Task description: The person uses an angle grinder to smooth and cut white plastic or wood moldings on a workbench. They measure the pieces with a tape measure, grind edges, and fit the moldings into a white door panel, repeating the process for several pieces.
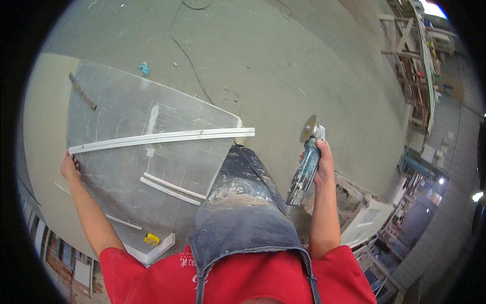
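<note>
In my right hand [325, 161] is an angle grinder [302, 177], its body wrapped by my fingers. The grinder's round cutting disc [308, 128] points up and away from me, apart from any workpiece. My left hand [70, 166] closes on the left end of a pair of long white strips [167, 137] lying side by side. These strips cross a grey, scratched work board [116, 106], and their right end juts past its edge. Two shorter white strips [174, 190] lie on the board nearer me.
A yellow tape measure [151, 239] sits near a white angled piece [161, 248]. A dark narrow bar [82, 91] lies at the board's far left. A black cable [190, 63] runs along the floor. Wooden racks [405, 55] stand at the right, above a pale box-like block [367, 218].
</note>
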{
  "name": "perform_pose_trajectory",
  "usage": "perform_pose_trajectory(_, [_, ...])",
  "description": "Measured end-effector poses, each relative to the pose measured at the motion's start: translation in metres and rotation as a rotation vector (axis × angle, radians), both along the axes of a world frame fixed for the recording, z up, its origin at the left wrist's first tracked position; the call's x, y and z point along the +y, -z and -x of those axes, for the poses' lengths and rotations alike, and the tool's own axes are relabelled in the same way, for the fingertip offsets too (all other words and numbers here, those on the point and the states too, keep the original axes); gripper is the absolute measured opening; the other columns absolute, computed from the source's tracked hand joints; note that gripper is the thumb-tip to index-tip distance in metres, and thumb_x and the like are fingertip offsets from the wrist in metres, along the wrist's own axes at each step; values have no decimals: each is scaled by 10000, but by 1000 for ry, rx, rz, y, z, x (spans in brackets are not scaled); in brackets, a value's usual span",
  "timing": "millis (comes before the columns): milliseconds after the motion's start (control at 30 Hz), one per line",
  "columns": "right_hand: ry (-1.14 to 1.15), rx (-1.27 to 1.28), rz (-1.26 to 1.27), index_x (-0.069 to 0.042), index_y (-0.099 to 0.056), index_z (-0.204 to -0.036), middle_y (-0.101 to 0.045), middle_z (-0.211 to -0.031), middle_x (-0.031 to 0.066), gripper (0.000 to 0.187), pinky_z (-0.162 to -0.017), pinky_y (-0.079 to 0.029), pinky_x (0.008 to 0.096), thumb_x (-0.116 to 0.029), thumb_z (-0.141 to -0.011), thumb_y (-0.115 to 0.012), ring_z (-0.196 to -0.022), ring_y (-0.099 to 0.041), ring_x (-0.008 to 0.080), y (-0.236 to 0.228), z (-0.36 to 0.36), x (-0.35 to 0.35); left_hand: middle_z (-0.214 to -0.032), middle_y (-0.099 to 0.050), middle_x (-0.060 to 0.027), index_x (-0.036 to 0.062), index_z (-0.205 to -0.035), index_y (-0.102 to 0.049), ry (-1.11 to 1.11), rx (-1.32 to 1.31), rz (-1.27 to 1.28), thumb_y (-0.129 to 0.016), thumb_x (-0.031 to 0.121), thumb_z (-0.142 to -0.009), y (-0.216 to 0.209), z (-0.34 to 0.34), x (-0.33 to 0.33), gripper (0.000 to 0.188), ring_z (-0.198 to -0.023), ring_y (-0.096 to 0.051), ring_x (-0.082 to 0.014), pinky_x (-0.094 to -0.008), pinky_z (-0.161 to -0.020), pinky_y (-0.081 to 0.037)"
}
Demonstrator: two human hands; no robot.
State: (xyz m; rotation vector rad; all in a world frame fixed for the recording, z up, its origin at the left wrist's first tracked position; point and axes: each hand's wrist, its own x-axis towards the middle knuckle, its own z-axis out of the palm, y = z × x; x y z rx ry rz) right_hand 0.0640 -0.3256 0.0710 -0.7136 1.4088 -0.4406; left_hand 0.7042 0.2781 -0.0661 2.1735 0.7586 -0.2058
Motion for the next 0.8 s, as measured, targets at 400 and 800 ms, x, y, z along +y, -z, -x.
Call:
perform_pose_trajectory(400, [33,-37,-21,-98,-513,-1198,-617,-919,90,398,-550,-633,413,-329,-939,-708,-654,-712,271,16,26,10,-743,-565,59,176,-1238,-757,38,14,-42,-527,98,-987,8,-23,6,349,-598,-500,-57,-221,-504,-405])
perform_pose_trajectory(800, [130,-87,-45,-75,-423,-1468,-657,-933,116,694,-528,-625,403,-290,-910,-774,-635,-715,275,22,44,20,-805,-643,13,121,-1130,-778,71,-137,-143,-569,158,-976,11,-15,-19,262,-610,-535,-110,-297,-508,-406])
